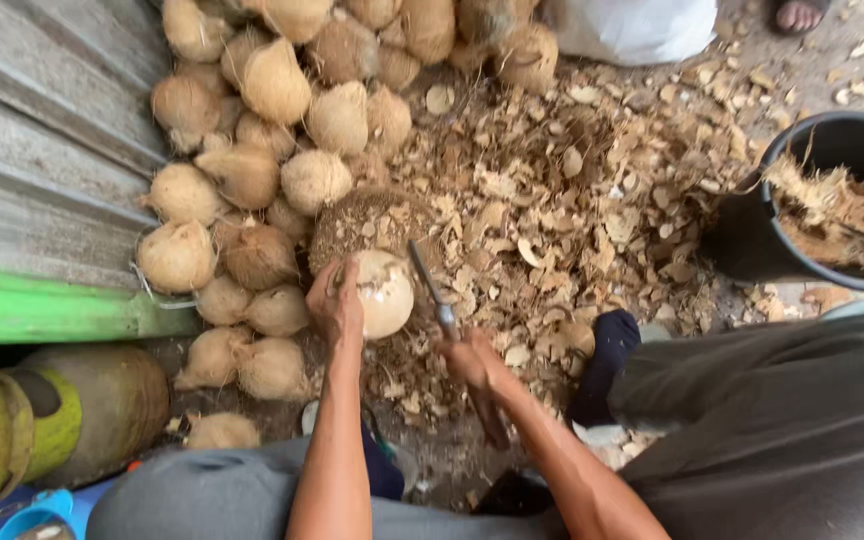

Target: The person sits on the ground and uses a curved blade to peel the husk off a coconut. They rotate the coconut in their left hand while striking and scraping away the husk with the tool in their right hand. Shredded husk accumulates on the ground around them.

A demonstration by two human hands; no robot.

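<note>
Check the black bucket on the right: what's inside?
The black bucket holds brown fibrous coconut husk scraps, heaped against its rim. Whatever lies beneath them, and the bucket's bottom, is covered.

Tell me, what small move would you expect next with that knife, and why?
Probably a short chop into the coconut: the left hand steadies it on the round block, and the right hand holds the knife raised just beside it.

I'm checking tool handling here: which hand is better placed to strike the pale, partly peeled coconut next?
The right hand, probably: it grips the long metal blade, whose edge sits beside the pale, partly peeled coconut. The left hand only steadies that coconut on the round block.
</note>
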